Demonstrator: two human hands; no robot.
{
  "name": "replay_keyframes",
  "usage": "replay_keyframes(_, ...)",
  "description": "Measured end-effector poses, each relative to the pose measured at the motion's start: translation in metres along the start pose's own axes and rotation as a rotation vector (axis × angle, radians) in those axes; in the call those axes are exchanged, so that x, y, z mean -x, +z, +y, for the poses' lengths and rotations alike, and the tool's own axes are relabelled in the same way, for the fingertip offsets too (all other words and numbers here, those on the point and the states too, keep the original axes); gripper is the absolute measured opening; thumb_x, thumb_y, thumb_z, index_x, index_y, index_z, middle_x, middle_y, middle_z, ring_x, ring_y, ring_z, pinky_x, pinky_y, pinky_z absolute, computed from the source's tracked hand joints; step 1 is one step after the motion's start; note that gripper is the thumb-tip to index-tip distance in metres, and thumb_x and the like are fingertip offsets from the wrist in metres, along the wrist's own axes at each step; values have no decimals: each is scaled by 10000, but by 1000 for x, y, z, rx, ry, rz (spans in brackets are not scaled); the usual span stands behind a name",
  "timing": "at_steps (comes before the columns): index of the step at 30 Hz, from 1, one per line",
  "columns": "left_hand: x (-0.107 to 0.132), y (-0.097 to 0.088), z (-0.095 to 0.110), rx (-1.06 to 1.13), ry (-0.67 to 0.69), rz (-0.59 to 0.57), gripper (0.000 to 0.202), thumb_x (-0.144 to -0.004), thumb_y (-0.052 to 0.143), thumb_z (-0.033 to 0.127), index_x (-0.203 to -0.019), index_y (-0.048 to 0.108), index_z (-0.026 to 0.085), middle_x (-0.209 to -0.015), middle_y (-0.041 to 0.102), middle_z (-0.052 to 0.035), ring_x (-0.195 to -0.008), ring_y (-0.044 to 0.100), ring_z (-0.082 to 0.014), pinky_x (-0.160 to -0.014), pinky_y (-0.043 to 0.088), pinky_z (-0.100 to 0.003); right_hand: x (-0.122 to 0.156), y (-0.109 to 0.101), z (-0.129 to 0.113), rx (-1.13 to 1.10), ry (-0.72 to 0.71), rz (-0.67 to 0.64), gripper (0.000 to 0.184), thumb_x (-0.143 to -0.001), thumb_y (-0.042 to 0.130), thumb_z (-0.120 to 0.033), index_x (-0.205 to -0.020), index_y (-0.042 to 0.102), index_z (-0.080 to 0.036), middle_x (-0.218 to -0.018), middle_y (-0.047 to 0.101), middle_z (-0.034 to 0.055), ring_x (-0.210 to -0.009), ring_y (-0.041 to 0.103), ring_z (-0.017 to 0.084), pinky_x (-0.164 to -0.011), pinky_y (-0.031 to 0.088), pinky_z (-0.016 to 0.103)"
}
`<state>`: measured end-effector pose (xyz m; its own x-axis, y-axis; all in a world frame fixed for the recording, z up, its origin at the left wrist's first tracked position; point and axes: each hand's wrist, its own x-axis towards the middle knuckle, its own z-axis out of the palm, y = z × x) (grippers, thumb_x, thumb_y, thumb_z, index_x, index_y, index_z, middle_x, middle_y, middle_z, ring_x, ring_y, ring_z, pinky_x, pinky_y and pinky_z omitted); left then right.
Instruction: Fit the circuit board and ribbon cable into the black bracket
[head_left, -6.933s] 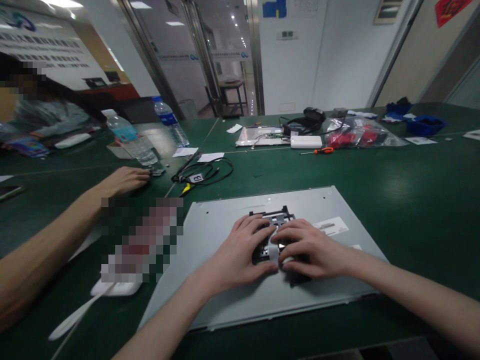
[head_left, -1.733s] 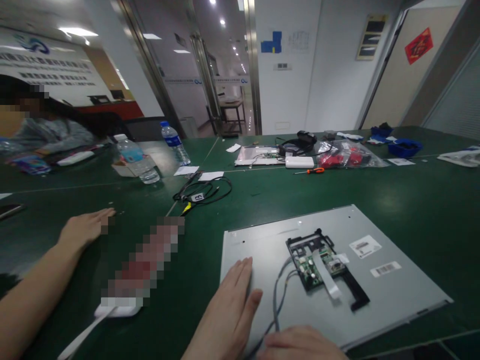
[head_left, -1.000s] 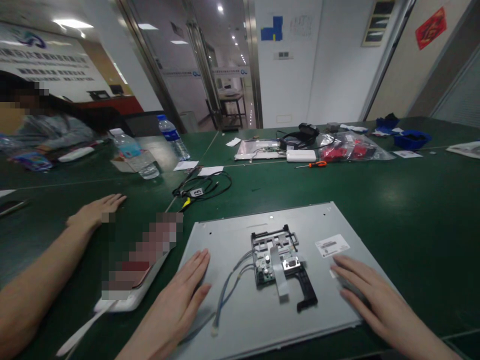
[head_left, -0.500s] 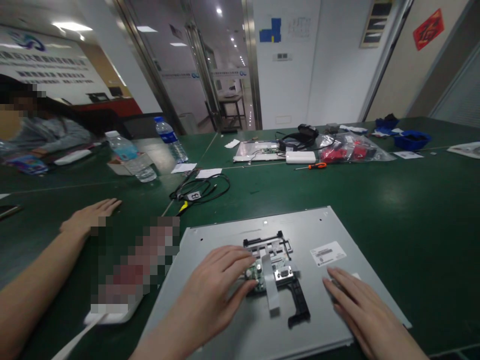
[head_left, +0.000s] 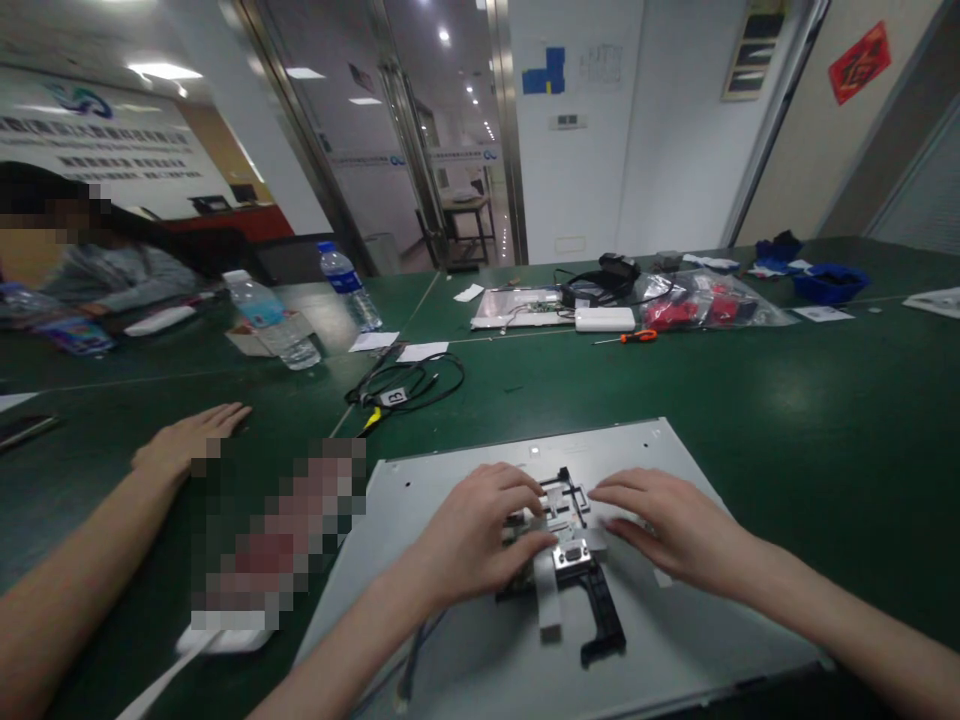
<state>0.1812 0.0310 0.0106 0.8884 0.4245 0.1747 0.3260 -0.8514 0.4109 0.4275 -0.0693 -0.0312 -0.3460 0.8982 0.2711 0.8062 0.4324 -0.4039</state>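
Observation:
A flat silver metal panel (head_left: 480, 680) lies on the green table in front of me. On its middle sits a black plastic bracket (head_left: 604, 615) with a small metal-cased connector (head_left: 571, 556) and a grey ribbon strip (head_left: 548, 600). My left hand (head_left: 487, 535) curls over the bracket's left side, its thumb and fingers around the circuit board, which they mostly hide. To the right of the bracket is my right hand (head_left: 667, 520), thumb and fingers apart, fingertips close to its upper edge and holding nothing. Thin wires (head_left: 411, 660) show below my left forearm.
Another person's hand (head_left: 187, 438) rests flat on the table at left, beside a blurred-out object (head_left: 274, 540) with a white strap. Farther back are coiled black cables (head_left: 409, 385), water bottles (head_left: 277, 320), an orange screwdriver (head_left: 637, 337) and a plastic bag (head_left: 712, 300) with red items.
My right hand has moved left and up from the panel's right side to beside the bracket. My left hand has shifted slightly up and right, now covering the circuit board.

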Motion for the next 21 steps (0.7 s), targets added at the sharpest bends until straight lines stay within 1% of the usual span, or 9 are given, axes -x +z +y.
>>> replay_keyframes(1, -2, 0, -3, 16, -10, 13, 136, -884, 636, 323, -854, 671, 196, -959, 701, -57, -932, 631, -225, -857, 493, -397, -11, 0, 1, -9, 0, -9, 224, -944, 566, -178, -1147, 652, -218, -1055, 711, 64, -933, 671, 210, -802, 533, 352)
replay_keyframes(3, -4, 2, -9, 35, -37, 15, 100, -874, 626, 277, -868, 671, 188, -899, 701, -56, -876, 639, -210, -808, 496, -362, -30, 3, 2, 12, -1, 7, 93, -932, 603, -194, -995, 670, -203, -874, 712, 28, -757, 656, 168, -677, 482, 282)
replay_keyframes(5, -2, 8, -14, 54, -60, 12, 103, -854, 626, 239, -932, 672, 189, -900, 706, -53, -847, 645, -201, -780, 494, -345, -40, 8, 3, 39, 14, 44, 49, -928, 612, -206, -954, 649, -185, -824, 689, 34, -701, 619, 163, -625, 430, 270)
replay_keyframes(8, 5, 18, -22, 122, -58, 21, 153, -831, 625, 204, -980, 657, 189, -928, 712, -46, -852, 645, -195, -782, 496, -337, -38, 18, 2, 68, -1, 137, 116, -969, 553, -267, -954, 609, -167, -870, 658, 75, -770, 591, 191, -656, 415, 298)
replay_keyframes(11, 11, 28, -29, 153, -45, 42, 151, -834, 621, 207, -981, 650, 184, -921, 709, -47, -843, 639, -191, -780, 497, -341, -25, 28, -2, 69, -201, 201, 160, -992, 506, -303, -967, 592, -170, -894, 648, 79, -818, 579, 200, -718, 439, 329)
replay_keyframes(13, 13, 32, -30, 159, -43, 57, 135, -844, 611, 202, -971, 652, 183, -890, 706, -43, -817, 635, -186, -762, 494, -338, -17, 33, -7, 37, -340, 177, 133, -987, 512, -277, -1018, 586, -171, -963, 662, 84, -885, 588, 204, -792, 464, 352)
replay_keyframes(14, 14, 34, -30, 164, -42, 62, 127, -848, 604, 196, -964, 655, 182, -878, 706, -41, -807, 633, -182, -754, 492, -335, -14, 35, -10, 20, -379, 161, 127, -982, 520, -264, -1044, 584, -173, -1009, 667, 87, -927, 592, 206, -829, 471, 361)
replay_keyframes(18, 14, 40, -28, 178, -31, 80, 103, -862, 588, 188, -935, 661, 179, -852, 708, -37, -785, 631, -172, -735, 485, -323, -10, 43, -20, -10, -417, 92, 195, -964, 563, -293, -1130, 594, -196, -1231, 634, 104, -1112, 571, 218, -954, 465, 395)
replay_keyframes(21, 14, 41, -26, 148, -31, 88, 83, -870, 587, 201, -890, 664, 174, -819, 702, -35, -762, 622, -169, -723, 475, -317, -9, 46, -23, -19, -430, 24, 213, -960, 570, -326, -1136, 620, -218, -1263, 616, 90, -1170, 549, 219, -1005, 445, 404)
